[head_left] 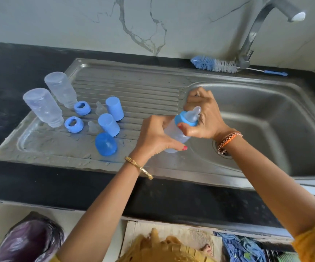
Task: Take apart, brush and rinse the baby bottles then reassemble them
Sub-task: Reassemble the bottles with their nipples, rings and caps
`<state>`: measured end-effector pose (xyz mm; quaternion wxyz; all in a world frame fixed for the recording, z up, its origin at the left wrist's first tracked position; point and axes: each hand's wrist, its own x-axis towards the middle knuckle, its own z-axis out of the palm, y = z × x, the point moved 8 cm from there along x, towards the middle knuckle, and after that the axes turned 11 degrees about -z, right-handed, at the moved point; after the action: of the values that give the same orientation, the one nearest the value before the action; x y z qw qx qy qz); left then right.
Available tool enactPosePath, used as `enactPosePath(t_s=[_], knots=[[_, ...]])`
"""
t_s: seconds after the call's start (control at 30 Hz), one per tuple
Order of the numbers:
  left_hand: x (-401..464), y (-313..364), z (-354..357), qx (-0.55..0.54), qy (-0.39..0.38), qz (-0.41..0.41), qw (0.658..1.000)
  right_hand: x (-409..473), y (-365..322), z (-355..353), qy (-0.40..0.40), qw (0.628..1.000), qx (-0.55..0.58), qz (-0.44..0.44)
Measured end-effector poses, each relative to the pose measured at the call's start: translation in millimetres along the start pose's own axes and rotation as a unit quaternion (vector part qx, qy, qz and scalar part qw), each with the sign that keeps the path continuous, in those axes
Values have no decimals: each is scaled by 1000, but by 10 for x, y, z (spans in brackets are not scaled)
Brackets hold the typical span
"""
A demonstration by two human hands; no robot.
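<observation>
My left hand grips the clear body of a baby bottle tilted over the sink's edge. My right hand is closed around its blue collar ring, and the clear teat sticks up between the fingers. On the steel drainboard two clear bottle bodies stand upside down. Beside them lie two blue rings, two clear teats, two upright blue caps and one blue cap on its side.
A blue and white bottle brush lies behind the basin at the foot of the tap. The drain sits under my right wrist. Black counter surrounds the sink; a dark purple bag is on the floor at the lower left.
</observation>
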<state>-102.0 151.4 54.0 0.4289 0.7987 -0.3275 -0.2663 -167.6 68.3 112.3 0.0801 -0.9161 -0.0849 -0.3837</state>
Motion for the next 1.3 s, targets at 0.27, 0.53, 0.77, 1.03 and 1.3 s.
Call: enactPosePath(t_s=[0.27,0.53,0.77,1.03,1.3], knots=[[-48,-232,-80,-34,157,35,986,-26,-76,102,51,987,-69,137],[6,-408,-130,-31,143,-22,989,-292,3,367,-26,930,-42,363],[-136,-380,-538,-253,57,-3,966,-174,-68,280,28,852,374,364],[-613,-659,-1377,-326,213,41,920,46,-645,1012,-96,910,279,293],[-708,-1116,-1631,-318,282,-34,904,193,-1108,1546,-201,942,127,238]])
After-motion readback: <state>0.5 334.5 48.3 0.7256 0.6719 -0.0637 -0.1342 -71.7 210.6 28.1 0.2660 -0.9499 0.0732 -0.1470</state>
